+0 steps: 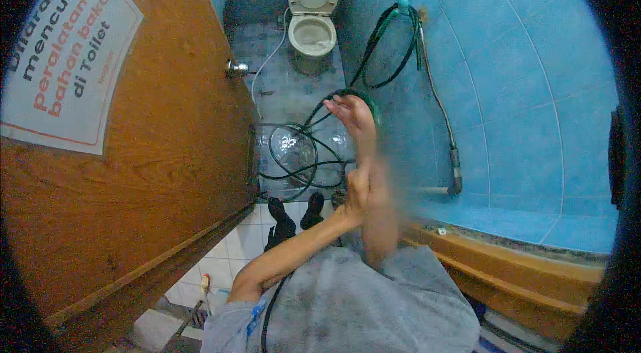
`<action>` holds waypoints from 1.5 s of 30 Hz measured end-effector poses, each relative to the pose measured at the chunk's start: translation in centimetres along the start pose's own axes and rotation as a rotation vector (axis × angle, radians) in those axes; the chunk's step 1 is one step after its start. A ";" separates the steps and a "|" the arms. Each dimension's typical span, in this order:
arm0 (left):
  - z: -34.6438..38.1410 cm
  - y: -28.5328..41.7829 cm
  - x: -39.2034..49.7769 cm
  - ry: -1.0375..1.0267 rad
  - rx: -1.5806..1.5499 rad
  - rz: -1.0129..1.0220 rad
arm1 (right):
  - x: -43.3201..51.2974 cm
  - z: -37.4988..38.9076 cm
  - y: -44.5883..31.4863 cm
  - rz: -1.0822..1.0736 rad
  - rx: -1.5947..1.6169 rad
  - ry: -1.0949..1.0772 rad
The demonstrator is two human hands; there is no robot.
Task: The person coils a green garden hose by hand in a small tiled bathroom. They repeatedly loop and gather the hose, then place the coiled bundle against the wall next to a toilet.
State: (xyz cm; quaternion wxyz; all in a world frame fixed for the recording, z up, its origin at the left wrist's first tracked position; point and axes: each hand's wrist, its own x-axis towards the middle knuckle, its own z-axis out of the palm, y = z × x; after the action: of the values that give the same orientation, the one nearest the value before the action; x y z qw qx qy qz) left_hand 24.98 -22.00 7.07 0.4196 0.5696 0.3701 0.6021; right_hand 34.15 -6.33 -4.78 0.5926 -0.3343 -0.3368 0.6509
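My right hand (353, 110) is held out in front of me, palm partly turned up and fingers loosely apart, with nothing seen in it. My left hand (358, 193) is wrapped around my right forearm (380, 218), which is blurred. A dark green hose (315, 153) lies in loose loops on the wet tiled floor, and part of it passes behind my right hand; whether they touch I cannot tell. More of this hose or another hangs coiled from a turquoise wall fitting (402, 5).
A toilet (312, 35) with its lid up stands at the far end. On my left is a wooden door (175, 118) bearing a printed sign (85, 118) and a metal knob (236, 68). Blue tiled wall (516, 103) with a pipe (454, 173) is on my right. A brush (206, 283) lies lower left.
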 end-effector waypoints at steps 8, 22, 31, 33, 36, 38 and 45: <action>3.4 -7.3 -2.1 -0.162 0.096 0.057 | 1.1 0.5 -13.9 0.695 0.296 -0.095; 3.1 -10.8 5.3 -0.016 0.100 -0.017 | 9.9 0.7 -24.8 0.051 0.314 -0.127; -6.3 -3.8 2.3 0.222 0.265 0.242 | 18.1 -2.8 -24.3 0.233 0.582 -0.140; -10.2 -4.1 -0.5 0.179 0.282 0.162 | 19.4 -3.7 -24.5 0.205 0.467 -0.016; -12.2 -0.5 -0.2 0.434 0.207 0.177 | 22.7 -8.0 -21.9 0.115 0.154 0.153; -13.4 1.8 0.7 0.479 0.359 0.173 | 23.5 -7.7 -18.7 0.087 -0.076 0.196; -15.0 -6.0 1.0 0.637 0.198 0.062 | 27.9 -3.8 -24.6 -0.370 -0.172 0.150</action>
State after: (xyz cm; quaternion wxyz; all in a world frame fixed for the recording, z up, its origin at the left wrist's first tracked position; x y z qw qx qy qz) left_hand 10.58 -18.38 0.77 0.2070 0.4018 0.5218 0.7235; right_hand 48.71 23.41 12.69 0.6948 -0.3636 -0.4016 0.4730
